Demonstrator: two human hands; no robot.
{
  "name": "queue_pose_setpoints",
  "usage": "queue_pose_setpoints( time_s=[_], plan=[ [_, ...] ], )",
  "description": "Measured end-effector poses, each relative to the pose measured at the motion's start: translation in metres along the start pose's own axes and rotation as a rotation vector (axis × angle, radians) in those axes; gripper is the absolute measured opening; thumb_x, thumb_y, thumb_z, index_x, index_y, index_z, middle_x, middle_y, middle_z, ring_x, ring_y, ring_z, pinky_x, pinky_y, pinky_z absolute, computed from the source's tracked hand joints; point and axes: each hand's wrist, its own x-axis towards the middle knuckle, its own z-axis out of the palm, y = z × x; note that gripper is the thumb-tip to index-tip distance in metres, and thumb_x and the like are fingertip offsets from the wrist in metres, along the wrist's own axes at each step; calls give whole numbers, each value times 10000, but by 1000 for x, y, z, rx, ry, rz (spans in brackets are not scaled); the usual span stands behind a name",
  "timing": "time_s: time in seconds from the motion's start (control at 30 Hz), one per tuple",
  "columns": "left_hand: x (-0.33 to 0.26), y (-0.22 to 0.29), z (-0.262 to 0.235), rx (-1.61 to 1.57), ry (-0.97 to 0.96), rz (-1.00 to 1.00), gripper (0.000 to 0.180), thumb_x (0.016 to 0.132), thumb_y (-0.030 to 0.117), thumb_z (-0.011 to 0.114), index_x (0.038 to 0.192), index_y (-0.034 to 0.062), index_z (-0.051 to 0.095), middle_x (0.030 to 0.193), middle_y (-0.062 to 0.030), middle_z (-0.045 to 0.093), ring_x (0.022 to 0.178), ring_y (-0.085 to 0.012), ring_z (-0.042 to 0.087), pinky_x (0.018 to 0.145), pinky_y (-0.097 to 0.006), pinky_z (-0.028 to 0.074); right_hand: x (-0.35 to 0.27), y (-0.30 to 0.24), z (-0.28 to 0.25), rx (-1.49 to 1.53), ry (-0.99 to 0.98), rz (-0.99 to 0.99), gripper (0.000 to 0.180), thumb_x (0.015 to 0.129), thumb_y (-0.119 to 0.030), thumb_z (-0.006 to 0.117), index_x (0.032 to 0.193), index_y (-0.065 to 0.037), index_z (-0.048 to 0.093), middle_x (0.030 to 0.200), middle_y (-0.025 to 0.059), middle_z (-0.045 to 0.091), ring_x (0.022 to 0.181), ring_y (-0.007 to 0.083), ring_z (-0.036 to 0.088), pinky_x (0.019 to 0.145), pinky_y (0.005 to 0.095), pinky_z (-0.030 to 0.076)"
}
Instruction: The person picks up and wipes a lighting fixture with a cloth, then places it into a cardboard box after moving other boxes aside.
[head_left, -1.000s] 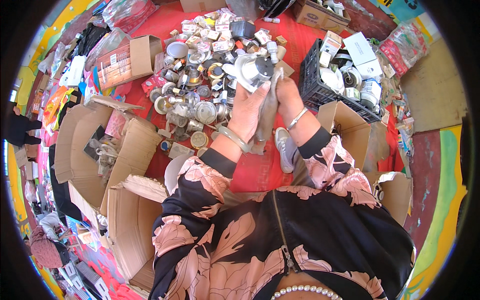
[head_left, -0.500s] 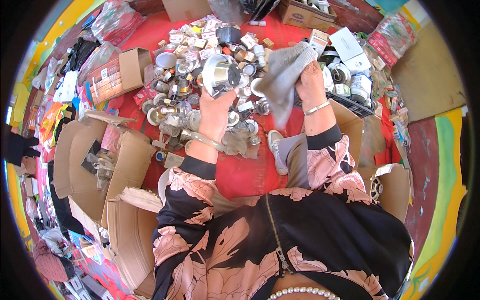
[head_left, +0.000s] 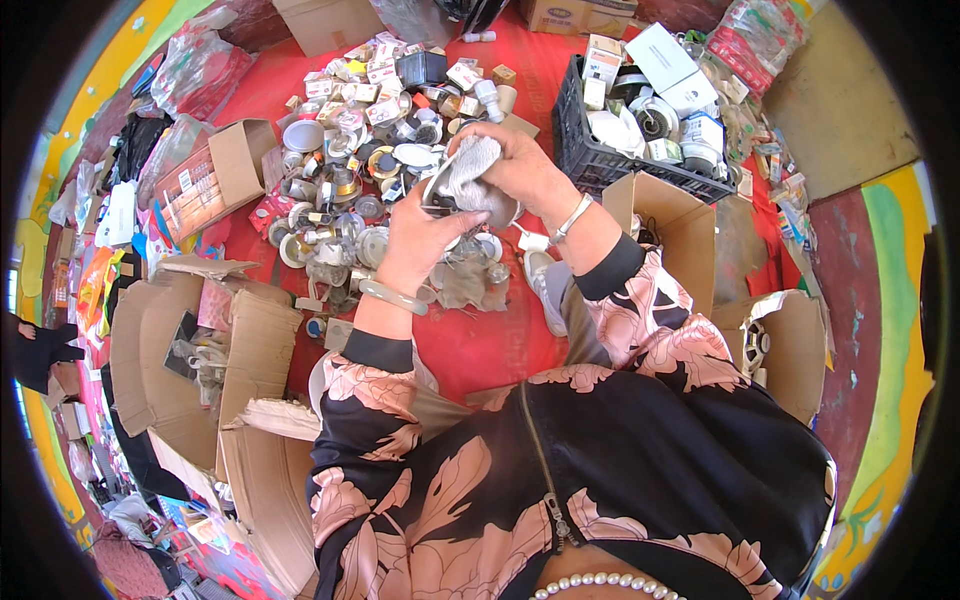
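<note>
Right now your left hand (head_left: 415, 235) is closed around the round metal lamp fitting (head_left: 445, 205) from below while your right hand (head_left: 520, 165) presses a soft grey cloth (head_left: 468, 170) onto it, so support its stiff, probably slippery rim.

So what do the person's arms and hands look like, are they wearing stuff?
Both arms are in black sleeves with big pink flower shapes. The left hand is bare, with a pale green bangle on the wrist. The right hand is bare too, with a thin silver bracelet.
</note>
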Motion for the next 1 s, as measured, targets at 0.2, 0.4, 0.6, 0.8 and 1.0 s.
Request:
queue_pose_setpoints(
  time_s=[0.2, 0.4, 0.6, 0.8, 1.0],
  plan=[
    [1, -5, 3, -321, 62, 12, 453, 664, 61, 753, 1056, -24, 541, 903, -54, 616, 802, -107, 584, 717, -247, 486, -3, -10, -20, 349, 65, 174, 199, 731, 43, 582, 912, -17, 643, 850, 37, 628, 798, 117, 591, 701, 242, 479],
    [-3, 3, -9, -451, 58, -13, 386, 688, 32, 726, 1025, 8, 541, 913, -48, 607, 765, -111, 589, 672, -228, 492, -6, -16, -34, 559, -56, 208, 365, 742, 38, 588, 1104, 1, 558, 1011, 80, 615, 879, 142, 604, 773, 252, 493],
    [-3, 13, -16, -260, -22, 30, 363, 684, 76, 737, 995, 9, 561, 850, -26, 609, 759, -95, 568, 693, -243, 472, -5, -14, -31, 69, -90, 63, 328, 750, -30, 615, 1077, -36, 585, 993, 52, 620, 891, 124, 583, 794, 246, 459],
    [-6, 4, -7, 384, -142, 34, 399, 618, 141, 761, 942, -7, 580, 789, -50, 622, 702, -89, 560, 640, -259, 464, -8, -8, -15, -567, -312, -179, 346, 661, -80, 590, 1006, -103, 595, 881, 138, 623, 828, 276, 597, 743, 335, 457],
    [-6, 6, -6, 544, -80, 19, 378, 598, 158, 764, 890, -5, 588, 760, -66, 628, 679, -96, 569, 619, -259, 462, -8, -8, -12, -581, -256, -119, 332, 654, -93, 616, 985, -99, 592, 902, 125, 629, 825, 277, 608, 728, 331, 465]
  ],
)
